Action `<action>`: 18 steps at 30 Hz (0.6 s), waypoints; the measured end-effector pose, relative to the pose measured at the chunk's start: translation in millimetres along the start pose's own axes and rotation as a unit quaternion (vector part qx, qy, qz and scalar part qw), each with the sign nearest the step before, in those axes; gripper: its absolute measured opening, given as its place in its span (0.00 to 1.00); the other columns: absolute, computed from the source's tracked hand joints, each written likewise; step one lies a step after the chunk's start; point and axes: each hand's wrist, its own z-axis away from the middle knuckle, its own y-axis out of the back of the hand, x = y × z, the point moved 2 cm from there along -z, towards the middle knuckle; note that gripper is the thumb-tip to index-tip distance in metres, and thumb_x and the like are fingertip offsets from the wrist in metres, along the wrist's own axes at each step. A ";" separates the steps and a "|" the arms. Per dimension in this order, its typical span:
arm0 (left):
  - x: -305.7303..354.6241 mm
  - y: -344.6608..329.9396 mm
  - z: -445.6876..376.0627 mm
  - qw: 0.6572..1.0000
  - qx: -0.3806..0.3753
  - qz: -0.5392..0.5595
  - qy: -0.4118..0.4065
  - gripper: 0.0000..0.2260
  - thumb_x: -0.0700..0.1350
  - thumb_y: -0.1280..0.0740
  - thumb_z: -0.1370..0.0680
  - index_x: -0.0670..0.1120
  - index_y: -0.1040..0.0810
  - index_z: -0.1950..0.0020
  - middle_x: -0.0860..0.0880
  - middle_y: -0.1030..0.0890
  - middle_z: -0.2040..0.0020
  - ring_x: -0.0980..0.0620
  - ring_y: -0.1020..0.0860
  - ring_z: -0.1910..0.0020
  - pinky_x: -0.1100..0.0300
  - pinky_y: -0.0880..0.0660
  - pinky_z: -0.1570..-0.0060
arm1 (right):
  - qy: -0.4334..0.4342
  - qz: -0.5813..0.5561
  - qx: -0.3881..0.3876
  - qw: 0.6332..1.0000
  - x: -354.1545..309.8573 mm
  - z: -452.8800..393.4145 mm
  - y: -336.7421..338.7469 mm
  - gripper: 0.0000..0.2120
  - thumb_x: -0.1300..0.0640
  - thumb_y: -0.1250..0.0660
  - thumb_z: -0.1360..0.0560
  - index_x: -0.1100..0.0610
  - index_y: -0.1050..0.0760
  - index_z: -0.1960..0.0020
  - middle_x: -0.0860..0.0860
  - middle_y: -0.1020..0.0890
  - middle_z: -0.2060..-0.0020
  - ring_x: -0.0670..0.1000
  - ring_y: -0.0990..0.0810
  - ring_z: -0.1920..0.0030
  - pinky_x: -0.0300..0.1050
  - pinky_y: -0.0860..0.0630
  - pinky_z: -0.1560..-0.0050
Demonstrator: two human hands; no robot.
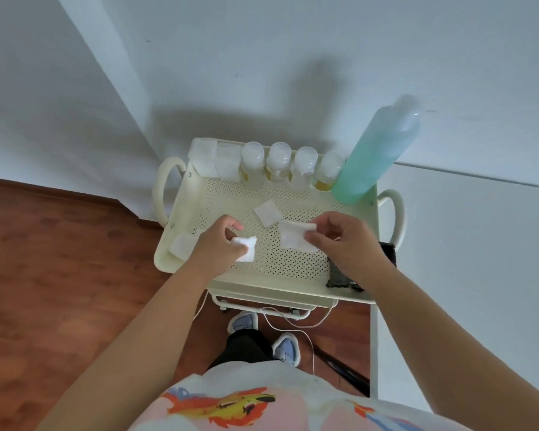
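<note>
Standing over a cream perforated metal cart tray (293, 269), a person works two cotton pads above its middle. The left hand (220, 244) pinches a crumpled white cotton pad (246, 250) between the thumb and curled fingers (232, 225), over the front half of the tray. The right hand (343, 241) pinches a flat white square cotton pad (293, 241) at its upper right corner. That sheet spreads out to the left of the hand, near the crumpled pad but apart from it. Whether either pad brushes the tray is hard to tell from this angle.

A third loose white cotton pad (267, 213) lies flat on the tray just behind the two hands, and a fourth white pad (181, 248) sits on the left rim. A row of small clear capped bottles (279, 163) lines the back edge beside a tall bottle of blue-green liquid (374, 150). A dark flat object (339, 275) rests at the front right corner.

The pads look feather-light, soft and limp. They will likely fold or bunch under any firm squeeze and may shed fibres if tugged. A gentle pinch at a corner or edge should keep one flat, while gripping it mid-sheet would crumple it.
</note>
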 end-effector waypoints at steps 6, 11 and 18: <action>44.3 -9.5 5.3 0.991 -0.012 0.129 -0.043 0.13 0.43 0.25 0.29 0.54 0.25 0.50 0.50 0.18 0.59 0.54 0.19 0.68 0.69 0.27 0.73 | -0.054 -0.073 0.100 0.991 22.1 47.5 75.5 0.04 0.54 0.28 0.27 0.44 0.17 0.55 0.51 0.17 0.67 0.46 0.23 0.69 0.37 0.25 0.67; 86.9 -34.8 10.4 0.977 -0.051 0.192 -0.082 0.11 0.41 0.27 0.26 0.53 0.25 0.50 0.49 0.16 0.57 0.55 0.17 0.60 0.65 0.22 0.67 | -0.106 -0.075 0.165 0.978 43.3 60.9 88.0 0.06 0.56 0.29 0.27 0.44 0.19 0.55 0.48 0.19 0.66 0.42 0.32 0.75 0.35 0.34 0.71; 114.2 -63.0 23.5 0.954 -0.101 0.270 -0.082 0.16 0.36 0.29 0.25 0.54 0.27 0.47 0.42 0.17 0.51 0.47 0.17 0.52 0.58 0.19 0.60 | -0.132 -0.014 0.174 0.976 50.6 63.3 62.6 0.07 0.55 0.33 0.26 0.44 0.29 0.53 0.45 0.18 0.66 0.40 0.26 0.74 0.39 0.32 0.70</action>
